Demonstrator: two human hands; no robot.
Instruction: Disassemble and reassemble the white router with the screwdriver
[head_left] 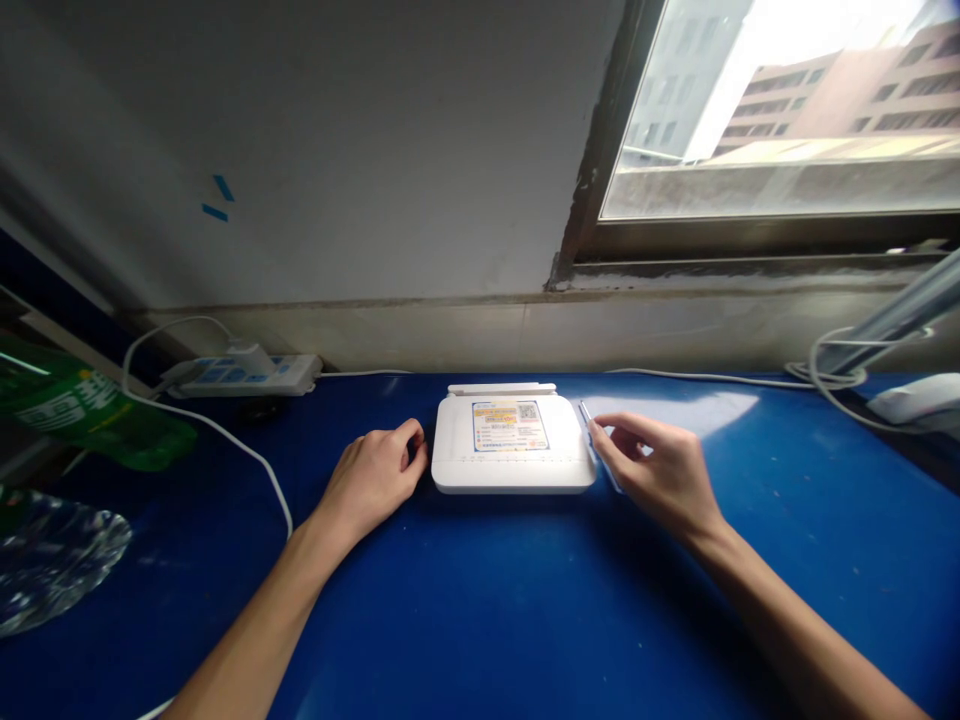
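Note:
A white router (pixel 517 475) with a printed label and QR code on top lies flat on the blue table (pixel 480 600). Folded along its back edge is a white antenna (pixel 501 389). My left hand (pixel 379 470) rests on the table just left of the router, its fingers curled closed; whether anything is inside them is hidden. At the router's right side, my right hand (pixel 660 465) pinches a thin, pale stick-like thing (pixel 584 410) between thumb and fingers. That thing slants beside the router's right edge, partly covered by the fingers.
A white power strip (pixel 300 375) with a plugged-in charger (pixel 253 358) sits at the back left, its white cable (pixel 247 450) running forward. Green bottle (pixel 97 420) and clear bottle (pixel 60 560) lie at the left. At the right stands a metal pole (pixel 892 310) with cable coiled around its foot.

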